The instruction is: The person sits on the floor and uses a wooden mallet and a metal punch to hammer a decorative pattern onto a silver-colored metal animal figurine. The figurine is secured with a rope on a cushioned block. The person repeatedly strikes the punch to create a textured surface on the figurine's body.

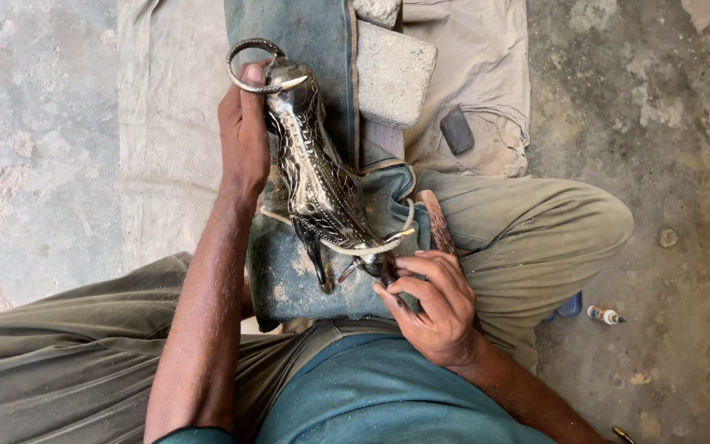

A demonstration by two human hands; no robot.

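Note:
A dark carved animal figure with curved pale horns and a ringed tail lies lengthwise on a blue denim cloth over my lap. My left hand grips the figure's far end, just under the metal-coloured ring. My right hand is closed on a small thin tool whose tip touches the figure near its horned head. Pale dust lies on the denim beside the head.
A grey stone block rests on the denim ahead of me, with a small dark flat piece on the beige cloth. A wooden handle lies by my right thigh. A small glue tube sits on the concrete floor at the right.

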